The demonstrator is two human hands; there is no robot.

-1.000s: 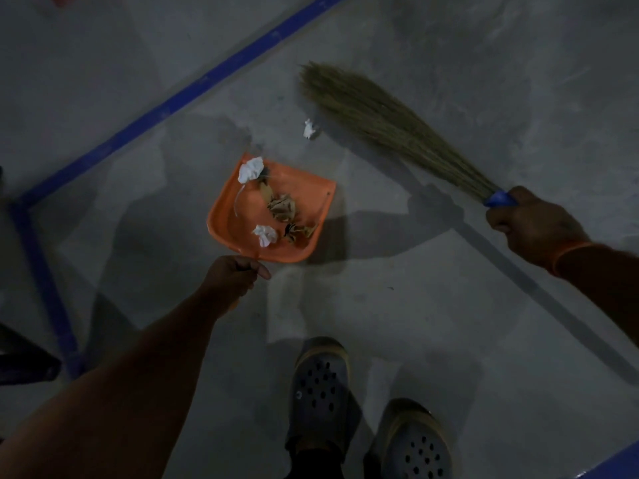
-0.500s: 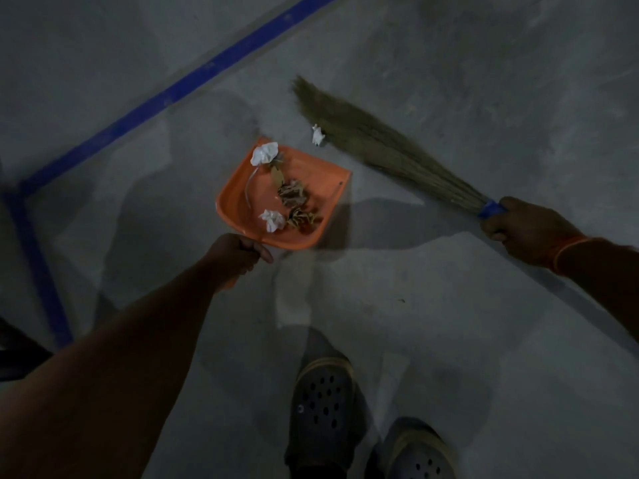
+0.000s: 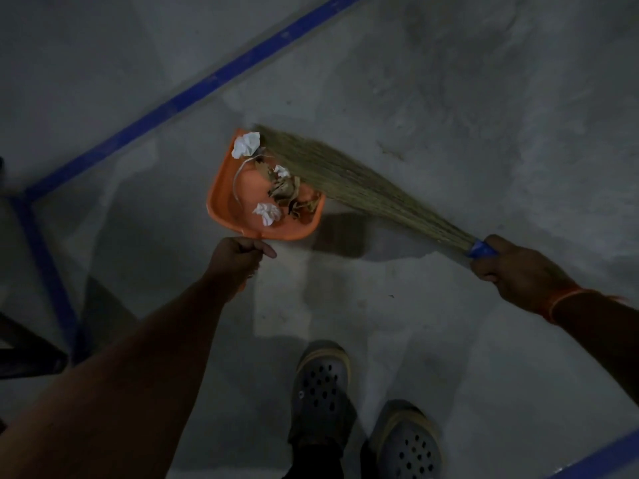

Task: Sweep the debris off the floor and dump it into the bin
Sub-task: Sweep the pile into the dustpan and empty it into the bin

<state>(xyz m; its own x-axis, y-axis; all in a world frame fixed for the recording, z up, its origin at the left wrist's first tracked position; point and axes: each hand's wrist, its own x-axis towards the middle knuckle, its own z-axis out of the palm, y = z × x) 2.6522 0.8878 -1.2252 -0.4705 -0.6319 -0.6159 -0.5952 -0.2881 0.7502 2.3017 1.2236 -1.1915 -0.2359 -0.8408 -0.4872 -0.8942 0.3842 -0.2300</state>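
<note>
The left hand (image 3: 238, 257) grips the orange dustpan (image 3: 242, 188) low against the floor, catching debris (image 3: 287, 191) just ahead; the right hand (image 3: 518, 271) clutches the broom (image 3: 363, 184), bristles across its mouth.

Single head-worn wide-angle view, looking steeply down at the floor (image 3: 449, 98), near the person's own feet

You will find nothing to read here: no lettering, label, brand mark or number shows on any surface in the head view, and the dim light leaves fine detail too dark to make out.
</note>
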